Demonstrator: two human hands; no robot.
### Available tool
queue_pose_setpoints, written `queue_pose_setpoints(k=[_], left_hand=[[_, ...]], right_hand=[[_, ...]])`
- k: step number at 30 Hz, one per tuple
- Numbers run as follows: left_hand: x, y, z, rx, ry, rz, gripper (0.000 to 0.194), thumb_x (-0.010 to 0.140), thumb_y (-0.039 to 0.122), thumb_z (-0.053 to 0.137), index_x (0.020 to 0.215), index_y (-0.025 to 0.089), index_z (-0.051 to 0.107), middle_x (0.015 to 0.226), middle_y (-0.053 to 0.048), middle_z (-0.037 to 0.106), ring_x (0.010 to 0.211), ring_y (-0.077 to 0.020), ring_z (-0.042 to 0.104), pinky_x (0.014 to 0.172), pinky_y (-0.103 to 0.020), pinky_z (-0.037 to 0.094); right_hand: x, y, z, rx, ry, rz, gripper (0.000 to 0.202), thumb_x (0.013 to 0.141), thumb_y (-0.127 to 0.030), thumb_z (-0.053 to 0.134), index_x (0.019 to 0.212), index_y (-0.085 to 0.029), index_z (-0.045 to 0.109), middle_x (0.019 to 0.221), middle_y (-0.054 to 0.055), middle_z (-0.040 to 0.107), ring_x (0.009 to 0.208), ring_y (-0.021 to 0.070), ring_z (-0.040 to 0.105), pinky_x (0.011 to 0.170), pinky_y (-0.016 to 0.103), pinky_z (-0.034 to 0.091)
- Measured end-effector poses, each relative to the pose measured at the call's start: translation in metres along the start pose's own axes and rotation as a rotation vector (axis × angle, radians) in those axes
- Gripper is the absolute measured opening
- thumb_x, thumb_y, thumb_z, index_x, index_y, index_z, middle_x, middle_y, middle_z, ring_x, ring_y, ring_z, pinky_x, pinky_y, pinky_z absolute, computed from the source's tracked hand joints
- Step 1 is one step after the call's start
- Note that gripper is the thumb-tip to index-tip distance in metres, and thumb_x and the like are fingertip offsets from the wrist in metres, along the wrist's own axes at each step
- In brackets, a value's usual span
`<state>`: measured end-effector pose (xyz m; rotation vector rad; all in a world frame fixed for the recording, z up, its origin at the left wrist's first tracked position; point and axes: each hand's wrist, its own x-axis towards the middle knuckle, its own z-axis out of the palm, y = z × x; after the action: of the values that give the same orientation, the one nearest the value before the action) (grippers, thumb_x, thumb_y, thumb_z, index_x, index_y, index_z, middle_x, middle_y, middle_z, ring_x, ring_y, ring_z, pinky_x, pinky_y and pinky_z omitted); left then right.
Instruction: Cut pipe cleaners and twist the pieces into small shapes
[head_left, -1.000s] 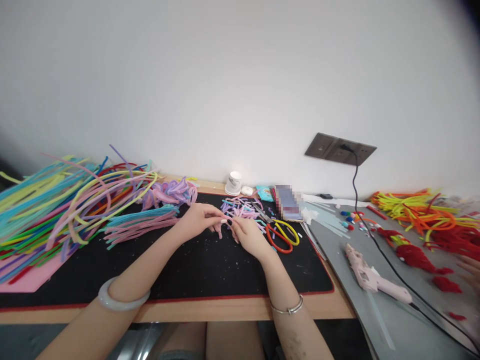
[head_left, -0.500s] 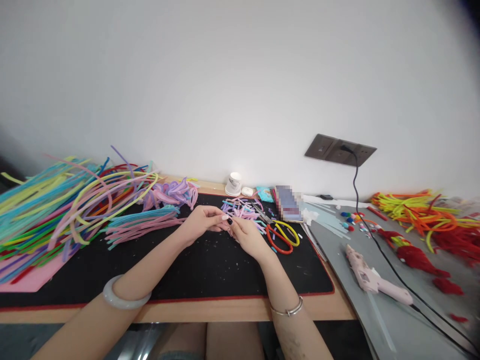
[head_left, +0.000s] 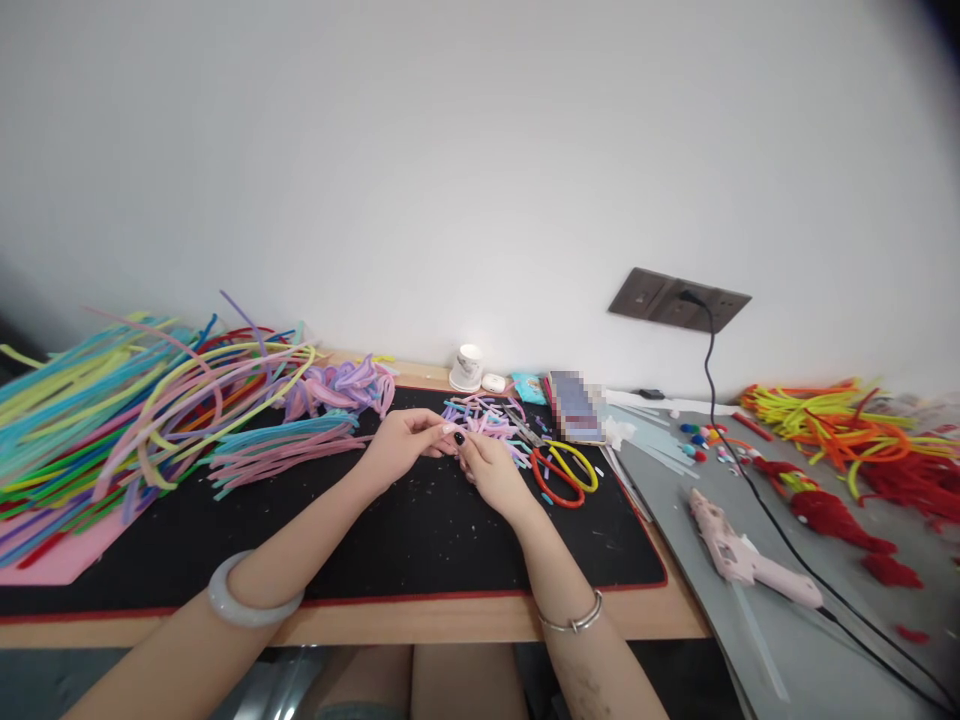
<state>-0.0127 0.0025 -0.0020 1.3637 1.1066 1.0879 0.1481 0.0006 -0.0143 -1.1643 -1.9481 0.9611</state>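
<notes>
My left hand (head_left: 401, 444) and my right hand (head_left: 491, 469) meet above the black mat (head_left: 420, 550), fingertips pinched close together. Whatever they hold between them is too small and too hidden to name. Just behind them lies a pile of short pink, purple and blue pipe cleaner pieces (head_left: 491, 418). Scissors with red and yellow handles (head_left: 574, 467) rest to the right of my right hand. Left of my left hand is a bundle of longer pink and blue pipe cleaners (head_left: 285, 450).
Many colored pipe cleaners (head_left: 127, 400) cover the left side. A white cup (head_left: 468, 366) and a phone (head_left: 576, 408) stand near the wall. A pink glue gun (head_left: 750, 562) with a black cord lies right, by red and orange pipe cleaners (head_left: 847, 430).
Both hands stay together in nearly the same place. The fingers have shifted slightly, with the left fingertips a little less bunched.
</notes>
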Motion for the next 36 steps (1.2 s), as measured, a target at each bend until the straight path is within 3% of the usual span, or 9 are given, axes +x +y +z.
queue_pose_setpoints(k=[5,9,16,20,26,31,36], left_hand=[[-0.004,0.005,0.002,0.114,0.018,0.071,0.031,0.075,0.043,0.056,0.076,0.013,0.059,0.069,-0.005,0.066,0.060,-0.0164,0.065,0.056,-0.026,0.051],[-0.005,0.008,0.000,0.172,0.039,0.097,0.030,0.078,0.042,0.052,0.076,0.013,0.058,0.064,-0.004,0.065,0.057,-0.0158,0.064,0.056,-0.026,0.052],[0.001,0.003,-0.014,0.280,-0.227,0.142,0.029,0.077,0.034,0.053,0.099,0.016,0.058,0.087,-0.006,0.068,0.076,-0.0173,0.065,0.060,-0.025,0.052],[0.001,-0.004,-0.014,0.370,-0.350,0.132,0.022,0.079,0.033,0.049,0.082,0.014,0.061,0.070,-0.005,0.067,0.060,-0.0147,0.065,0.055,-0.023,0.051],[-0.001,-0.006,-0.011,0.314,-0.421,-0.026,0.033,0.080,0.041,0.046,0.063,0.014,0.053,0.056,-0.004,0.063,0.048,-0.0145,0.062,0.047,-0.022,0.048],[-0.005,-0.001,-0.009,0.272,-0.474,-0.063,0.035,0.079,0.046,0.046,0.063,0.015,0.050,0.056,-0.003,0.062,0.046,-0.0132,0.061,0.044,-0.021,0.044],[-0.006,-0.002,-0.004,0.250,-0.544,-0.090,0.032,0.079,0.046,0.046,0.070,0.015,0.051,0.055,-0.001,0.061,0.046,-0.0115,0.059,0.042,-0.018,0.038]], right_hand=[[0.000,-0.006,-0.006,-0.138,0.086,-0.056,0.042,0.088,-0.036,0.036,0.050,-0.017,0.041,0.046,-0.003,0.041,0.046,0.0093,0.040,0.050,0.022,0.029],[0.000,-0.006,-0.007,-0.122,0.083,-0.061,0.037,0.089,-0.032,0.032,0.058,-0.017,0.045,0.048,-0.003,0.042,0.046,0.0094,0.040,0.050,0.022,0.030],[-0.001,-0.002,-0.013,-0.163,-0.095,-0.072,0.031,0.088,-0.023,0.033,0.060,-0.017,0.044,0.049,-0.004,0.042,0.047,0.0094,0.040,0.051,0.022,0.029],[-0.002,-0.001,-0.012,-0.196,-0.147,-0.086,0.031,0.088,-0.022,0.035,0.060,-0.017,0.046,0.049,-0.004,0.045,0.047,0.0084,0.042,0.052,0.021,0.030],[-0.002,-0.005,-0.011,-0.254,-0.108,-0.132,0.025,0.088,-0.023,0.038,0.066,-0.018,0.049,0.043,-0.005,0.046,0.042,0.0087,0.044,0.054,0.021,0.033],[-0.002,-0.005,-0.013,-0.270,-0.106,-0.142,0.026,0.087,-0.022,0.039,0.062,-0.018,0.047,0.042,-0.005,0.046,0.042,0.0086,0.042,0.051,0.021,0.031],[-0.003,-0.003,-0.016,-0.132,-0.146,-0.060,0.029,0.086,-0.027,0.042,0.059,-0.017,0.046,0.039,-0.006,0.045,0.036,0.0069,0.040,0.046,0.019,0.032]])
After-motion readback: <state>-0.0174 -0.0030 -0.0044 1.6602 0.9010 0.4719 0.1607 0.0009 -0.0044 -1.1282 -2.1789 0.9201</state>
